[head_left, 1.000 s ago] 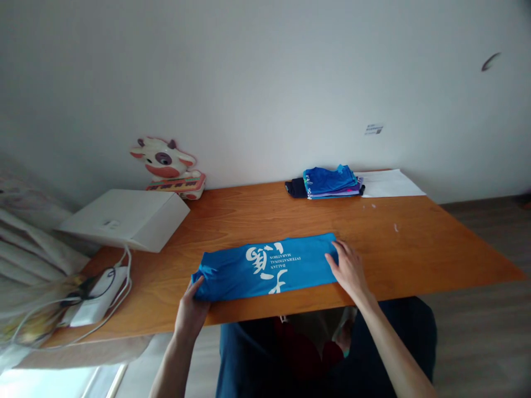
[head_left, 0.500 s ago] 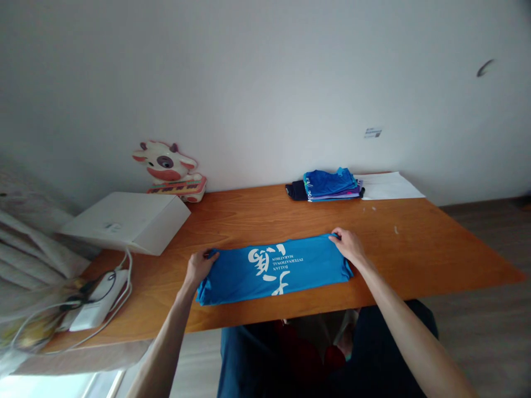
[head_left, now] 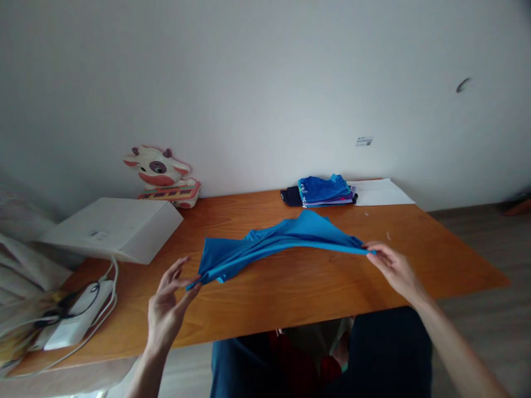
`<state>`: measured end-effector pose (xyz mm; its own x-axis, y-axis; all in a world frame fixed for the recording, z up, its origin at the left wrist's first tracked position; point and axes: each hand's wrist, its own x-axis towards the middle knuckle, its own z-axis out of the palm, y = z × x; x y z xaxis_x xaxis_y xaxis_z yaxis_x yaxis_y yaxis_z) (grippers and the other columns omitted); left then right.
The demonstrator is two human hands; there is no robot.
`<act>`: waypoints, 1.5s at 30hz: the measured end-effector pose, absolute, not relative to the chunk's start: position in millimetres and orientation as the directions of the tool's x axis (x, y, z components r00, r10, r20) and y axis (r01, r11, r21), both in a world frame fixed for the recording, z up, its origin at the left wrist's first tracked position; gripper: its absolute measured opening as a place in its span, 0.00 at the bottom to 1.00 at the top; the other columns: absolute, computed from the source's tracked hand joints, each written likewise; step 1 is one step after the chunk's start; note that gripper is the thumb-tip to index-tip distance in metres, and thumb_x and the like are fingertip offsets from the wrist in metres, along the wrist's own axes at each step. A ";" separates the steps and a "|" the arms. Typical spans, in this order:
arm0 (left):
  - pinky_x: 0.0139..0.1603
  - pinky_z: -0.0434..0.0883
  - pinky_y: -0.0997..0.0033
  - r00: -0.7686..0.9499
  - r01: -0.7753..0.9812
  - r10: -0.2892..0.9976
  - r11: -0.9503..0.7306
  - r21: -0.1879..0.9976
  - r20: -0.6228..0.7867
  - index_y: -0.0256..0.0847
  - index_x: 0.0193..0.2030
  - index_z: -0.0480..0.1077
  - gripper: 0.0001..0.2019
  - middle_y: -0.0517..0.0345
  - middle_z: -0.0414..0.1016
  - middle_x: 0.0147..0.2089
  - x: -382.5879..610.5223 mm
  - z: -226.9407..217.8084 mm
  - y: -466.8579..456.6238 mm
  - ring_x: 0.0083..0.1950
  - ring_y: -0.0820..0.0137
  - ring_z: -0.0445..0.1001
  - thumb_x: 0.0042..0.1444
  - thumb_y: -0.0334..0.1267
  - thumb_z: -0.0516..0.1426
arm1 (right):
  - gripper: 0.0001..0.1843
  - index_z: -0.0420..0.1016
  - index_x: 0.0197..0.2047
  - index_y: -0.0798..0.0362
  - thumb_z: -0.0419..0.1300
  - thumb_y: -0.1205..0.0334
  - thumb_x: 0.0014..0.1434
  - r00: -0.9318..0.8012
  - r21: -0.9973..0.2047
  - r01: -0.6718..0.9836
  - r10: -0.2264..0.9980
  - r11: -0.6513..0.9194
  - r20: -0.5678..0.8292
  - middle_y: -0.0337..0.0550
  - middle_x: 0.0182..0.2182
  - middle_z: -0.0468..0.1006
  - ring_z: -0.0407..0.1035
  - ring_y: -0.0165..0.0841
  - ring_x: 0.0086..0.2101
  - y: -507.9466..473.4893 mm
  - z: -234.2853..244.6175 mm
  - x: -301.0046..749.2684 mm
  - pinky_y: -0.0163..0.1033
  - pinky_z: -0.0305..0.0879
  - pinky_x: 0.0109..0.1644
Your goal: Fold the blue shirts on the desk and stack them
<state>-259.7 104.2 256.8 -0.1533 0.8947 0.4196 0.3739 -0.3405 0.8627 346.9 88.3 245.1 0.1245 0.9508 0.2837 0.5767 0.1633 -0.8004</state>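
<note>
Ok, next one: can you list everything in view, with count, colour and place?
blue shirt: one, bright blue, held above mid-table
folded clothes stack: one, blue, purple and dark, table's far edge
paper sheet: one, white, right of the stack
box: one, white, table's left
cow toy: one, white and pink, behind the box
power brick: one, white, cabled, near-left corner
table: one, orange-brown wood
wall label: one, white, above the paper
left hand: pinches shirt's left end
right hand: pinches shirt's right end
</note>
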 end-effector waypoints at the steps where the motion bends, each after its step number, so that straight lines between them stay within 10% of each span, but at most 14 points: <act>1: 0.79 0.56 0.42 -0.126 0.407 0.910 -0.314 0.857 0.394 0.47 0.42 0.84 0.07 0.54 0.70 0.72 -262.5 243.2 88.4 0.75 0.51 0.64 0.56 0.43 0.70 | 0.19 0.79 0.48 0.45 0.61 0.40 0.67 0.091 -0.787 0.604 0.972 0.121 0.218 0.49 0.54 0.82 0.77 0.45 0.54 71.6 230.7 349.5 0.48 0.75 0.56; 10: 0.72 0.68 0.45 0.194 0.507 0.980 -0.064 0.860 -0.042 0.47 0.45 0.83 0.13 0.48 0.81 0.59 -274.2 189.9 15.3 0.69 0.50 0.72 0.66 0.49 0.61 | 0.19 0.80 0.45 0.44 0.57 0.41 0.67 -0.035 -0.621 0.783 0.999 0.042 0.024 0.48 0.49 0.84 0.77 0.47 0.50 10.3 175.1 374.9 0.53 0.72 0.60; 14: 0.70 0.70 0.47 0.138 0.610 0.990 -0.061 0.790 -0.031 0.46 0.48 0.82 0.16 0.50 0.83 0.55 -269.4 200.9 35.6 0.64 0.51 0.76 0.68 0.52 0.57 | 0.20 0.80 0.36 0.46 0.58 0.39 0.67 -0.096 -0.578 0.816 0.988 0.007 -0.122 0.45 0.34 0.84 0.78 0.43 0.36 20.2 201.1 369.6 0.44 0.74 0.44; 20: 0.63 0.74 0.46 0.252 0.807 0.957 -0.289 0.515 0.142 0.53 0.63 0.75 0.25 0.51 0.78 0.62 -200.2 198.8 70.6 0.63 0.50 0.75 0.61 0.54 0.65 | 0.25 0.77 0.59 0.44 0.58 0.39 0.67 -0.007 -0.583 0.809 0.993 0.074 0.116 0.49 0.51 0.83 0.78 0.46 0.50 82.0 197.1 317.3 0.49 0.73 0.54; 24: 0.60 0.75 0.47 0.255 0.865 0.938 -0.330 0.379 0.234 0.56 0.58 0.79 0.15 0.54 0.79 0.60 -177.1 185.0 72.5 0.60 0.53 0.76 0.66 0.47 0.61 | 0.31 0.73 0.64 0.47 0.60 0.39 0.64 0.069 -0.559 0.829 0.986 0.027 0.150 0.51 0.47 0.83 0.79 0.49 0.46 129.0 175.2 286.7 0.52 0.74 0.52; 27: 0.56 0.76 0.53 0.248 0.840 0.930 -0.345 0.418 0.270 0.56 0.53 0.81 0.12 0.55 0.81 0.57 -186.2 179.1 65.9 0.56 0.57 0.78 0.70 0.43 0.57 | 0.21 0.80 0.51 0.48 0.56 0.43 0.67 0.044 -0.596 0.800 0.984 0.068 0.172 0.49 0.38 0.82 0.78 0.46 0.39 143.1 173.6 276.4 0.51 0.74 0.49; 31: 0.55 0.77 0.56 0.239 0.749 0.917 -0.383 0.541 0.319 0.53 0.50 0.81 0.10 0.53 0.83 0.51 -203.3 184.6 39.7 0.52 0.58 0.80 0.69 0.41 0.58 | 0.18 0.79 0.45 0.46 0.58 0.42 0.66 0.070 -0.817 0.548 0.964 0.177 0.256 0.51 0.50 0.82 0.76 0.49 0.53 113.1 183.0 291.4 0.53 0.70 0.60; 36: 0.43 0.80 0.65 0.446 0.628 0.895 -0.329 0.706 0.020 0.55 0.47 0.81 0.08 0.54 0.83 0.43 -214.7 202.6 -2.7 0.41 0.61 0.82 0.66 0.42 0.60 | 0.23 0.74 0.35 0.48 0.56 0.36 0.64 -0.203 -0.995 0.076 0.976 -0.069 -0.083 0.51 0.40 0.84 0.79 0.49 0.41 44.4 197.7 343.4 0.53 0.75 0.47; 41: 0.39 0.78 0.67 0.337 0.635 0.941 -0.249 0.731 0.028 0.51 0.41 0.81 0.11 0.55 0.82 0.38 -206.5 208.3 10.9 0.38 0.62 0.81 0.69 0.44 0.57 | 0.24 0.75 0.36 0.49 0.52 0.40 0.71 -0.312 -0.914 0.355 0.897 -0.195 -0.313 0.46 0.35 0.84 0.75 0.37 0.31 38.4 220.8 338.7 0.41 0.70 0.36; 45: 0.57 0.78 0.57 0.197 0.691 0.957 -0.290 0.662 0.214 0.52 0.51 0.80 0.10 0.54 0.82 0.53 -169.4 209.5 52.4 0.55 0.57 0.80 0.69 0.46 0.58 | 0.22 0.77 0.42 0.47 0.56 0.38 0.69 -0.101 -0.830 0.557 0.989 -0.033 -0.107 0.44 0.38 0.84 0.78 0.40 0.38 73.2 218.1 300.2 0.43 0.74 0.43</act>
<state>-169.4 52.4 209.5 0.1971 0.9568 0.2136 0.6906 -0.2901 0.6625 300.2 73.2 218.1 -0.1006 0.9891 -0.1073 0.5571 -0.0334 -0.8298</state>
